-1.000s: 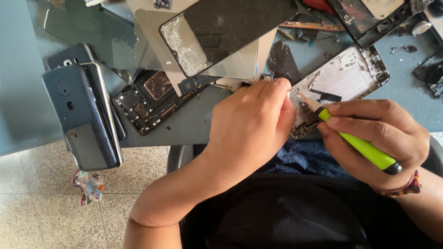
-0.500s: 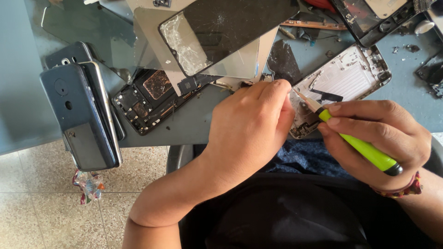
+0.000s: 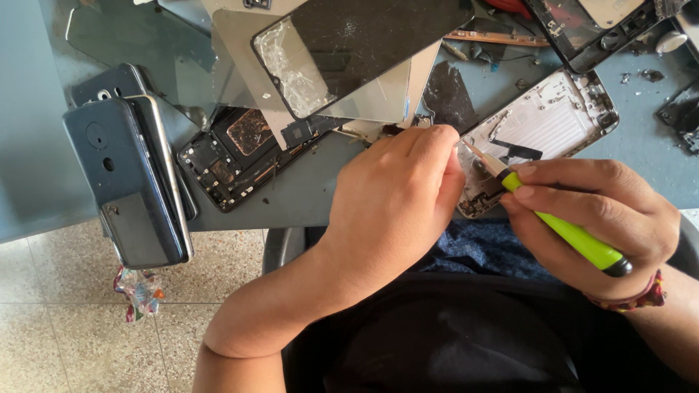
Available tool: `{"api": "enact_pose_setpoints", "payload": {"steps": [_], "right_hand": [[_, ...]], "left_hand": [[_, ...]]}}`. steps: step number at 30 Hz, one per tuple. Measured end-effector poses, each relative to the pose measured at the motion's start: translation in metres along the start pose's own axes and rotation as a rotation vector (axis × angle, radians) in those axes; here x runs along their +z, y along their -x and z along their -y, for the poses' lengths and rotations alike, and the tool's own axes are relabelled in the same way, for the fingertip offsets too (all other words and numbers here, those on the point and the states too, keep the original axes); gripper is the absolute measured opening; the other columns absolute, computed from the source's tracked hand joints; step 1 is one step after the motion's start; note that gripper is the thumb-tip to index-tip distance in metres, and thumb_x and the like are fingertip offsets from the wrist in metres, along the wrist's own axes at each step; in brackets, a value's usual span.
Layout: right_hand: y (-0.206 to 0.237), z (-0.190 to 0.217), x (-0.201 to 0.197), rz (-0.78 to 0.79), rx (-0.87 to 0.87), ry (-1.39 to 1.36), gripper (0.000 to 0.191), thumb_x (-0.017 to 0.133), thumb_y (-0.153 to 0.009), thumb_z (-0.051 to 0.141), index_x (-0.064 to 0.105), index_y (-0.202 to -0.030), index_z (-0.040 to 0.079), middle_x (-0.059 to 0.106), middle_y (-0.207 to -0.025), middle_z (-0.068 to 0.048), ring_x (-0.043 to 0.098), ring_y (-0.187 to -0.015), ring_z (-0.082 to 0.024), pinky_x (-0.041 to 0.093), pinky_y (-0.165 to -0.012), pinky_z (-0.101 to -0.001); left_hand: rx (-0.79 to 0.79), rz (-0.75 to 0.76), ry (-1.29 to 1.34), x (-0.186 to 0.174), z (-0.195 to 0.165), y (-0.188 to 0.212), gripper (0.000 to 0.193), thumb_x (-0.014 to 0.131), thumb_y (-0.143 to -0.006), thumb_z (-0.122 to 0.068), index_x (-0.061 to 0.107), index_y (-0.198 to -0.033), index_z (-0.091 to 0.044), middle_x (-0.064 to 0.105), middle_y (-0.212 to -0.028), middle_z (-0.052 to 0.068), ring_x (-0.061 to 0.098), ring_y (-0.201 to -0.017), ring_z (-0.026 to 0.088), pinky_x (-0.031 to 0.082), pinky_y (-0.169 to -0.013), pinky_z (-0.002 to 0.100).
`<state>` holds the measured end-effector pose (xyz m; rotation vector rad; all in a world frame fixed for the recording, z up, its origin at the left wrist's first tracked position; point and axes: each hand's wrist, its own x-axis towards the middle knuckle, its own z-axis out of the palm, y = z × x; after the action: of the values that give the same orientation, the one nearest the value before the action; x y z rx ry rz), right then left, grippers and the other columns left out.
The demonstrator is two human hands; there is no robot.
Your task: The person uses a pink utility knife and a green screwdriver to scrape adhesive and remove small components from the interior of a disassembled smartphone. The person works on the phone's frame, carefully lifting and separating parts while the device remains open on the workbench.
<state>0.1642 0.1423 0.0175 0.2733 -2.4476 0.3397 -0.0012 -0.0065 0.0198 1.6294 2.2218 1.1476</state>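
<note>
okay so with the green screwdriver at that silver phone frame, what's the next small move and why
Probably ease the green screwdriver tip down into the silver phone frame. The right hand holds it slanted just above the frame's lower corner, while the left hand covers and braces that end.

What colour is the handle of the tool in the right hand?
Bright lime green with a black end cap, clearest in the head view: the tool sits in the right hand.
</note>
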Motion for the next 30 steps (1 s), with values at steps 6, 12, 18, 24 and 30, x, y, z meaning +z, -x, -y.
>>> {"api": "enact_pose_setpoints", "payload": {"steps": [6, 12, 18, 24, 30], "right_hand": [[-0.0004, -0.0016, 0.0003, 0.004, -0.020, 0.006, 0.015, 0.084, -0.069, -0.007, 0.076, -0.079, 0.001, 0.070, -0.097, -0.014, 0.071, -0.091, -0.030, 0.063, -0.075, -0.0326], [-0.0021, 0.0018, -0.0002, 0.012, 0.025, 0.001, 0.016, 0.084, -0.071, -0.009, 0.075, -0.083, -0.003, 0.070, -0.097, -0.015, 0.072, -0.091, -0.031, 0.064, -0.075, -0.0336], [-0.0010, 0.0073, -0.0004, 0.010, 0.209, -0.096, 0.024, 0.083, -0.071, -0.009, 0.070, -0.091, -0.010, 0.067, -0.096, -0.021, 0.072, -0.090, -0.027, 0.065, -0.075, -0.0321], [0.0017, 0.0003, 0.0005, 0.013, 0.016, -0.033, 0.018, 0.084, -0.070, -0.009, 0.075, -0.083, -0.001, 0.069, -0.097, -0.015, 0.072, -0.091, -0.031, 0.065, -0.076, -0.0349], [0.0037, -0.0022, 0.0019, -0.002, -0.021, -0.003, 0.017, 0.084, -0.069, -0.008, 0.076, -0.080, 0.000, 0.069, -0.097, -0.014, 0.071, -0.090, -0.031, 0.064, -0.074, -0.0339]], "left_hand": [[0.005, -0.003, 0.018, 0.0007, 0.0005, -0.0006, 0.015, 0.070, -0.097, -0.003, 0.055, -0.100, -0.005, 0.065, -0.086, 0.009, 0.068, -0.079, 0.028, 0.054, -0.069, 0.039], [-0.003, 0.015, 0.024, -0.0005, 0.0006, 0.0004, 0.019, 0.069, -0.096, -0.003, 0.051, -0.094, -0.005, 0.062, -0.083, 0.009, 0.067, -0.078, 0.029, 0.053, -0.068, 0.041], [0.005, 0.015, 0.024, -0.0022, 0.0004, 0.0005, 0.017, 0.069, -0.097, -0.003, 0.052, -0.097, -0.005, 0.062, -0.086, 0.010, 0.067, -0.081, 0.030, 0.053, -0.070, 0.041], [0.005, 0.019, 0.028, -0.0032, 0.0005, 0.0011, 0.016, 0.069, -0.097, -0.004, 0.053, -0.099, -0.005, 0.063, -0.087, 0.010, 0.067, -0.082, 0.030, 0.053, -0.072, 0.042], [0.018, -0.040, -0.011, 0.0025, -0.0005, 0.0006, 0.017, 0.070, -0.097, -0.005, 0.053, -0.097, -0.006, 0.063, -0.086, 0.008, 0.066, -0.079, 0.028, 0.052, -0.065, 0.038]]}}
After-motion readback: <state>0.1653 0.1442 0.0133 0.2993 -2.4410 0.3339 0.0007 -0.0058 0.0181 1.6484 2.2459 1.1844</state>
